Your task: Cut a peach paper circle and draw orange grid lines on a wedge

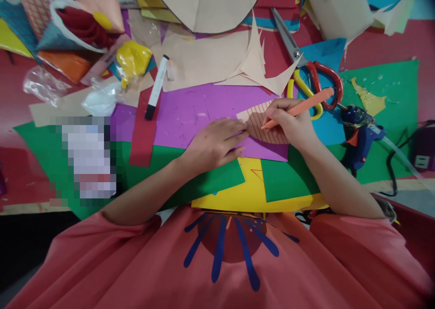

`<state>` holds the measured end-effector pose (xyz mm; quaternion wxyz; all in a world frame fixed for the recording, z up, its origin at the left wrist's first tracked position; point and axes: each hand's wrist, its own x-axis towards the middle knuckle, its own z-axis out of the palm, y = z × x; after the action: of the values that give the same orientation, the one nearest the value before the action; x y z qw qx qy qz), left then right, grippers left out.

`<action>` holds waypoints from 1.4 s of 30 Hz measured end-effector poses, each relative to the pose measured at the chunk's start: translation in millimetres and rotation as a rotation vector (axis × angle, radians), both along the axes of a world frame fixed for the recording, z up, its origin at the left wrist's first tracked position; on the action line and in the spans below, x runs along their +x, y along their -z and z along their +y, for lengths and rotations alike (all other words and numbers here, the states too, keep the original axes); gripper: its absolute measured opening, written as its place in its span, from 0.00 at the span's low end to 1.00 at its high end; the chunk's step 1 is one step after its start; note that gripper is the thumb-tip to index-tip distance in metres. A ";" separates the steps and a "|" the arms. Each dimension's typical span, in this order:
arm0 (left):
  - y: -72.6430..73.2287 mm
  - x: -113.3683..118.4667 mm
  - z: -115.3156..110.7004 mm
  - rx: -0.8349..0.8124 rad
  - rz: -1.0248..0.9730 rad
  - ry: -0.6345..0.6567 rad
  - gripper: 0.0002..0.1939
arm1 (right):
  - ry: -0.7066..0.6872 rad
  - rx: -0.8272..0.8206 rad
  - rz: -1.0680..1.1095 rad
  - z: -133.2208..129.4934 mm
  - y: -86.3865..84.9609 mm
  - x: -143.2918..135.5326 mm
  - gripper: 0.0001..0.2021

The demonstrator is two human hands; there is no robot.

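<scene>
My right hand (288, 121) is closed round an orange marker (306, 104), its tip on a leaf-shaped piece of pale paper (258, 123) marked with orange stripes. My left hand (219, 141) lies flat with its fingers spread, the fingertips at the left end of the striped piece. Under both is a purple sheet (204, 114). To the left of my left hand, a black-and-white marker (157, 87) lies across a red paper strip (142, 141).
Red-handled scissors (295, 50) lie beyond my right hand, with a blue glue gun (360, 146) and its cord at the right. Pale paper scraps (253, 69) lie behind. A blurred-out flat object (90, 159) is at the left, near plastic bags (132, 60).
</scene>
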<state>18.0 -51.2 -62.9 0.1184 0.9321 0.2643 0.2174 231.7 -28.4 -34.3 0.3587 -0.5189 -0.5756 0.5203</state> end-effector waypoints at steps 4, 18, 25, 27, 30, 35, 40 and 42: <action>-1.7 1.7 -3.8 -0.033 0.056 0.086 0.17 | 0.059 -0.034 0.029 -3.7 -2.0 -0.1 0.12; -6.5 6.5 -5.9 -0.029 0.073 0.142 0.17 | 0.001 0.154 -0.211 -6.1 5.7 -9.3 0.15; -5.6 6.9 -6.0 -0.032 0.034 0.139 0.17 | 0.005 0.134 -0.242 -5.8 5.2 -9.6 0.14; -6.1 7.3 -5.8 -0.016 0.026 0.139 0.17 | -0.005 0.139 -0.248 -5.7 5.0 -9.8 0.15; -6.5 7.7 -5.8 -0.019 0.011 0.139 0.16 | -0.005 0.120 -0.259 -5.7 5.6 -10.2 0.15; -6.1 7.4 -5.9 -0.027 0.014 0.134 0.16 | -0.021 0.117 -0.246 -5.0 6.5 -9.3 0.15; -6.8 7.5 -5.6 0.003 0.044 0.130 0.16 | -0.020 0.167 -0.255 -4.4 4.9 -8.3 0.15; -7.6 7.9 -5.6 0.013 0.029 0.133 0.16 | -0.020 0.148 -0.255 -5.0 4.5 -9.1 0.16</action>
<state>25.9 -56.7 -55.3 0.1226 0.9514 0.2022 0.1971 222.6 -33.4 -38.8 0.3147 -0.5472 -0.6583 0.4101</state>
